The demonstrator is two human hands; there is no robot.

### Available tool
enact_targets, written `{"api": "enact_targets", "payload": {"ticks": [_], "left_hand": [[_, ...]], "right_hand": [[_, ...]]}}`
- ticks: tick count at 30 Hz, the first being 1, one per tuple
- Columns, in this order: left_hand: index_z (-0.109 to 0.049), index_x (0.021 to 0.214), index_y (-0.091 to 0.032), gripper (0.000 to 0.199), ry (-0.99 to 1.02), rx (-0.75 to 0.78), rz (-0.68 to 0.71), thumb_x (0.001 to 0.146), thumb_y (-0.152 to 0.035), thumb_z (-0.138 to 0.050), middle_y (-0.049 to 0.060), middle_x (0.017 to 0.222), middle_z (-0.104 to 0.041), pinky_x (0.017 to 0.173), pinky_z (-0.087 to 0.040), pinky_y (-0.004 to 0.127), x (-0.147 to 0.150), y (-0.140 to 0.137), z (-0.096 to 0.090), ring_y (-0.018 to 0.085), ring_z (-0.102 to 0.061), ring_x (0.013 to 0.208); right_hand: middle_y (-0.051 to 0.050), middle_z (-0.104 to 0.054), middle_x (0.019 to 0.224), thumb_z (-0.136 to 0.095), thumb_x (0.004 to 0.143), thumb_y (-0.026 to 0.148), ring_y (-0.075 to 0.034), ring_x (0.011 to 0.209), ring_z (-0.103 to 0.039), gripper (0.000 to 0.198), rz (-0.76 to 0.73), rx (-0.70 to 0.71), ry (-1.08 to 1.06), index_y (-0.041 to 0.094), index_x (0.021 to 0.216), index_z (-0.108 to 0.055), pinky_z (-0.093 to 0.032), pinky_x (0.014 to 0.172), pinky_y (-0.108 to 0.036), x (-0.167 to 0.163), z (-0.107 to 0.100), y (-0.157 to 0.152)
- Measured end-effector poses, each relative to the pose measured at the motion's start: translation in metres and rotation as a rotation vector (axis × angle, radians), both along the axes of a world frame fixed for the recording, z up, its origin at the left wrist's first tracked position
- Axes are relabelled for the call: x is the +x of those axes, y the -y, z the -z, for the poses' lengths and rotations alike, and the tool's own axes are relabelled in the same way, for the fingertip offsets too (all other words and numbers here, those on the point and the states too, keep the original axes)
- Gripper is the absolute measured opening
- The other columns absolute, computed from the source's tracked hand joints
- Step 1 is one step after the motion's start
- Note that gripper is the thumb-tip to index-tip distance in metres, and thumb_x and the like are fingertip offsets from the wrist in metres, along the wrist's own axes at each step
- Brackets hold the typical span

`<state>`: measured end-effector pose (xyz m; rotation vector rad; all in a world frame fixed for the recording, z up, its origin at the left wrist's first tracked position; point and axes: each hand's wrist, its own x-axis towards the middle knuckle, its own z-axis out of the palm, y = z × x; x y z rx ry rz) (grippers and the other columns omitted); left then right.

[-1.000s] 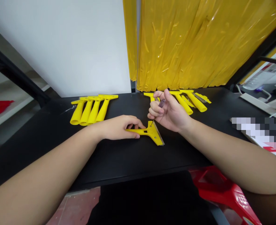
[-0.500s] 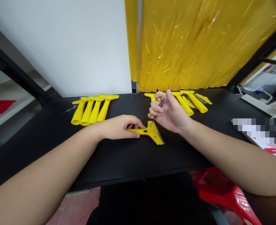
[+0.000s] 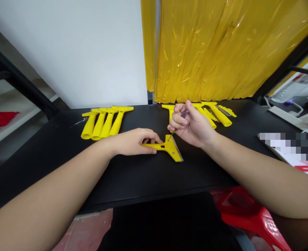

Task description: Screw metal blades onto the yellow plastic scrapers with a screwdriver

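Observation:
A yellow scraper [image 3: 169,148] with a metal blade edge lies on the black table, its wide head toward the right. My left hand [image 3: 135,141] is closed around its handle, thumb in front and fingers behind. In my right hand [image 3: 192,125] is a small screwdriver [image 3: 185,113] with a dark purplish handle, mostly hidden by the fingers. Its thin shaft slants down to a screw at the far corner of the scraper head. A second screw shows on the near side of the head.
Several yellow scrapers [image 3: 101,123] stand in a row at the back left. More yellow scrapers [image 3: 220,115] and a loose blade cover or plate lie at the back right, partly behind my right hand. A red plastic stool [image 3: 253,212] is below the black table [image 3: 143,181].
My right hand has shifted slightly to the right and its fingers have turned around the screwdriver. My left hand and the scraper stay nearly in place.

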<state>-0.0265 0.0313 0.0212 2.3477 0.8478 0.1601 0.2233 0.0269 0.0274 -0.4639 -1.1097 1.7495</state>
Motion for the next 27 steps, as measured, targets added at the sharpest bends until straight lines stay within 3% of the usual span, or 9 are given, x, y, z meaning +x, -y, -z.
{"api": "enact_targets", "payload": {"ticks": [5, 14, 27], "left_hand": [[-0.076, 0.124, -0.022, 0.038, 0.010, 0.026, -0.034, 0.094, -0.044, -0.074, 0.005, 0.106, -0.070, 0.076, -0.049, 0.028, -0.007, -0.006, -0.001, 0.019, -0.065, 0.090], [-0.076, 0.125, -0.022, 0.040, -0.006, 0.014, -0.057, 0.093, -0.047, -0.074, 0.005, 0.106, -0.070, 0.076, -0.049, 0.029, -0.012, -0.009, -0.002, 0.018, -0.064, 0.088], [-0.077, 0.125, -0.022, 0.040, -0.008, 0.007, -0.053, 0.094, -0.046, -0.074, 0.006, 0.112, -0.073, 0.077, -0.050, 0.029, -0.011, -0.011, -0.001, 0.018, -0.065, 0.091]], "right_hand": [[0.007, -0.032, 0.063, -0.067, 0.100, 0.065, -0.013, 0.054, -0.035, 0.043, 0.022, 0.052, 0.028, 0.027, 0.085, -0.055, -0.047, 0.064, -0.031, 0.011, -0.011, 0.002], [0.006, -0.038, 0.068, -0.072, 0.097, 0.058, -0.013, 0.059, -0.037, 0.039, -0.258, 0.057, 0.098, 0.026, 0.088, -0.051, -0.039, 0.064, -0.029, 0.006, 0.001, 0.008], [0.006, -0.038, 0.069, -0.072, 0.099, 0.053, -0.013, 0.060, -0.037, 0.037, -0.259, 0.073, 0.070, 0.025, 0.088, -0.049, -0.037, 0.065, -0.029, 0.005, 0.001, 0.009]]}}
